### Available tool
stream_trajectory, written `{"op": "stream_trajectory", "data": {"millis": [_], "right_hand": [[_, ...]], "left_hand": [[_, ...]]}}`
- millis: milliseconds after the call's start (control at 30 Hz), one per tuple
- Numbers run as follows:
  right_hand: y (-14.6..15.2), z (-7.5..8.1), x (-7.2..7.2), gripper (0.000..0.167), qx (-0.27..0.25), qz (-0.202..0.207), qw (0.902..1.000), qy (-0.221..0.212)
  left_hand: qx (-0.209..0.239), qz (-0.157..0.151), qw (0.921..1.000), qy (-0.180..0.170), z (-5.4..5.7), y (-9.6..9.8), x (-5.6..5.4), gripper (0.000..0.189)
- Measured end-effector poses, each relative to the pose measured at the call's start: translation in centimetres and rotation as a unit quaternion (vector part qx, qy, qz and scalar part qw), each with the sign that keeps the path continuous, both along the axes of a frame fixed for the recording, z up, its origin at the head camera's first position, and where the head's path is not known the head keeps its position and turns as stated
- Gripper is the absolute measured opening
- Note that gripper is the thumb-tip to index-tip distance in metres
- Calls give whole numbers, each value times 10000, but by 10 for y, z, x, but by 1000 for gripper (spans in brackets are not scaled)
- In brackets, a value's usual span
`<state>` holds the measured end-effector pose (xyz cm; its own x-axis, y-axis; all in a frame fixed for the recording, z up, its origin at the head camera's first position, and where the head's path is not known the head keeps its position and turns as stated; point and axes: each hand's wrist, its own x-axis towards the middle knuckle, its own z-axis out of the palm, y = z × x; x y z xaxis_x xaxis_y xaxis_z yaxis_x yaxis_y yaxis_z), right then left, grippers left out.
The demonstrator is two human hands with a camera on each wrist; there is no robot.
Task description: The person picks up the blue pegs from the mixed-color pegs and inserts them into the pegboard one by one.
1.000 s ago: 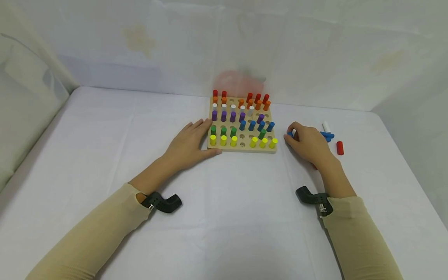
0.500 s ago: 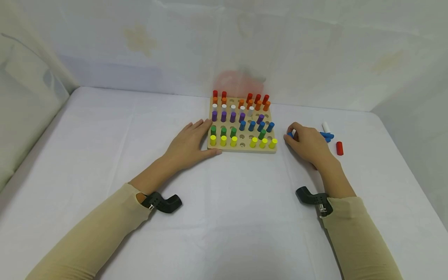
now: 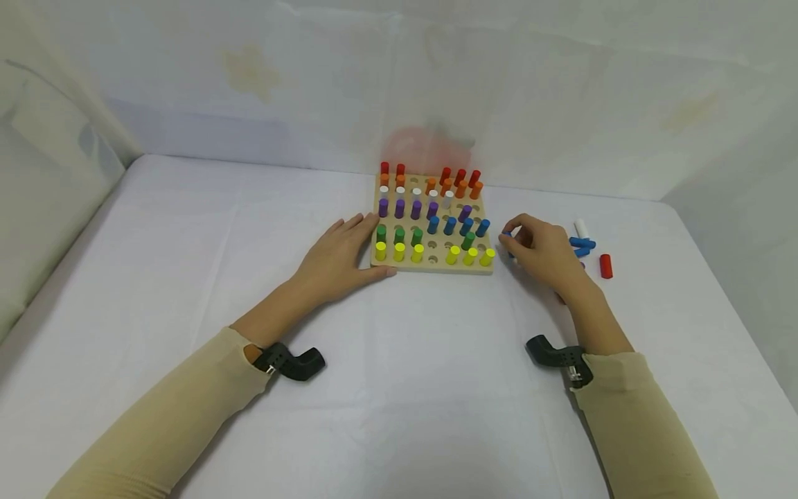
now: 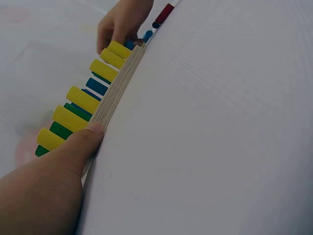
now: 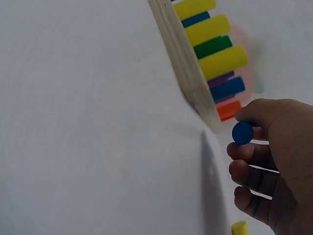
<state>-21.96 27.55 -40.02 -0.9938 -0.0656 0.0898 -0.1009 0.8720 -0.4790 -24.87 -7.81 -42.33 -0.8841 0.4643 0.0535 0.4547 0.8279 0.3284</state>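
A wooden pegboard (image 3: 436, 268) lies on the white cloth, holding rows of red, orange, white, purple, blue, green and yellow pegs, with some bare holes among them. My left hand (image 3: 337, 256) rests against its left side, fingers spread and the thumb along the front edge near the corner. Just right of the board, my right hand (image 3: 545, 251) pinches a blue peg (image 5: 242, 133) between thumb and index finger. The right wrist view shows that peg end-on, the other fingers loosely bent below it.
Beyond my right hand lie loose blue pegs (image 3: 582, 243), a white peg (image 3: 581, 228) and a red peg (image 3: 606, 266), with others partly hidden by the hand. A yellow peg (image 5: 239, 228) shows at the right wrist view's bottom. A cloth-covered wall rises behind the board.
My right hand has lifted slightly and shifted left toward the board with the blue peg, uncovering more of the loose pegs. The left hand stays against the board.
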Motion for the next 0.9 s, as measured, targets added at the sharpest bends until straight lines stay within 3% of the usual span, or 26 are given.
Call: {"op": "stream_trajectory", "data": {"millis": [100, 400, 900], "right_hand": [[-5, 6, 2, 27, -245, 157, 9994, 170], [-16, 23, 11, 29, -339, 368, 9981, 363], [-27, 30, 9, 29, -509, 630, 9924, 927]], "left_hand": [[6, 7, 10000, 11, 0, 0, 1, 103], [56, -12, 10000, -4, 1, 0, 1, 103], [94, 61, 9999, -58, 0, -3, 1, 102]]}}
